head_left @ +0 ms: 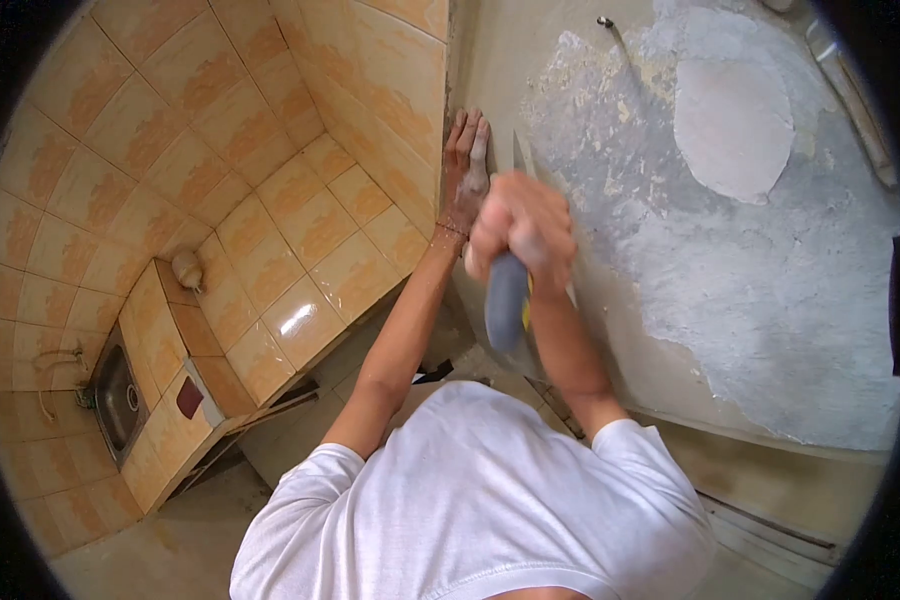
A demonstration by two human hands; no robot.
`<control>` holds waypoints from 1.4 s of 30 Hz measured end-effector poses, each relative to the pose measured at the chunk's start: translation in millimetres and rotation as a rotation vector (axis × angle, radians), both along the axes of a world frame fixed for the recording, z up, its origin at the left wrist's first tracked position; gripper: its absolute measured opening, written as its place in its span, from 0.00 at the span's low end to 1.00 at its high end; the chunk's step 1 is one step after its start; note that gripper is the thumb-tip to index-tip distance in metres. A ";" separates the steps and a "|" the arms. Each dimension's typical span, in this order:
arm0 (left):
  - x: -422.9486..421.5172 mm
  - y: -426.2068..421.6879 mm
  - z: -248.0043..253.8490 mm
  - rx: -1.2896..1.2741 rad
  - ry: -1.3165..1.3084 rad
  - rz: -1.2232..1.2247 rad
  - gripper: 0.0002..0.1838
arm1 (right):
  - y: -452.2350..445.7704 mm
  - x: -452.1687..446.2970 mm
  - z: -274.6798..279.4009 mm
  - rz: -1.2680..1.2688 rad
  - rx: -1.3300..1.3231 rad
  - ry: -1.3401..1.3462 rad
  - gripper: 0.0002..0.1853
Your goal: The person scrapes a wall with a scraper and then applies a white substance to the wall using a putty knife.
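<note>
My left hand [465,180] lies flat on the wall beside the corner edge of the tiled wall, its fingers stretched upward and dusted with white. Close to its right, my right hand [526,225] is closed round a tool with a thick grey handle [507,302] that has a yellow mark. The handle's rounded end sticks out below my fist, and a thin pointed blade [518,152] shows above it, near the wall. Motion slightly blurs the right hand and handle. Rough grey-white plaster [650,215] covers the wall to the right, with a smooth pale patch [732,130] on it.
Orange-patterned tiles [205,85] cover the left wall and a counter [320,240]. A metal sink [122,400] and a small rounded object [186,269] are at the left. A short fitting [605,21] sticks out of the wall at the top.
</note>
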State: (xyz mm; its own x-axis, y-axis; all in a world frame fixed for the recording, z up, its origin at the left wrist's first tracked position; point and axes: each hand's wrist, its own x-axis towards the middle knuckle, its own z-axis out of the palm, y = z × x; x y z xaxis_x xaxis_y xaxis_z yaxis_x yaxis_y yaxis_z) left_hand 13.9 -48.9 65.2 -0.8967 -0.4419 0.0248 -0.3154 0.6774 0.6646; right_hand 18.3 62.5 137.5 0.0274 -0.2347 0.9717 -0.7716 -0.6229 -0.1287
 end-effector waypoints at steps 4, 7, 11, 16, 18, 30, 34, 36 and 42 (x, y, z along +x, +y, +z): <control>-3.4 3.9 -25.3 -0.372 1.094 -0.003 0.32 | -7.7 4.1 5.3 -0.105 -0.224 0.021 0.08; 4.8 6.1 9.0 0.032 0.047 0.040 0.34 | -19.4 2.9 5.4 -0.236 -0.335 0.112 0.18; -10.1 -3.3 -49.2 -0.379 1.080 -0.043 0.33 | 1.0 2.9 15.1 -0.147 -0.219 0.099 0.11; -16.5 -8.7 -60.9 -0.403 1.048 -0.063 0.39 | -0.9 10.9 16.8 -0.193 -0.249 0.013 0.16; -16.5 -6.9 -54.4 -0.374 1.100 -0.061 0.37 | 3.6 23.2 22.2 -0.216 -0.344 0.007 0.08; -3.0 -3.7 -6.6 -0.206 0.528 -0.030 0.36 | -15.8 -0.5 6.0 -0.248 -0.331 -0.054 0.16; -4.4 3.9 -38.9 -0.409 1.075 -0.011 0.30 | 3.6 10.4 18.6 -0.048 -0.226 -0.021 0.18; 10.7 13.5 4.0 -0.255 0.599 0.047 0.30 | -9.2 6.5 8.0 -0.317 -0.324 -0.101 0.16; -19.3 -2.3 -40.5 -0.482 1.136 0.060 0.28 | 5.1 14.6 18.6 -0.139 -0.183 0.021 0.15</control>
State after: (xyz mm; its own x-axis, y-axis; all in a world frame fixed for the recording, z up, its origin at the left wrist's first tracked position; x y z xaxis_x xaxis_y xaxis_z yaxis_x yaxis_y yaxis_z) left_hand -5.4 -51.2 24.6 -0.2388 -0.2117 0.9477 0.2380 0.9334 0.2685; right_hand 32.9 67.6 156.1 0.0278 -0.0578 0.9979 -0.8529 -0.5221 -0.0065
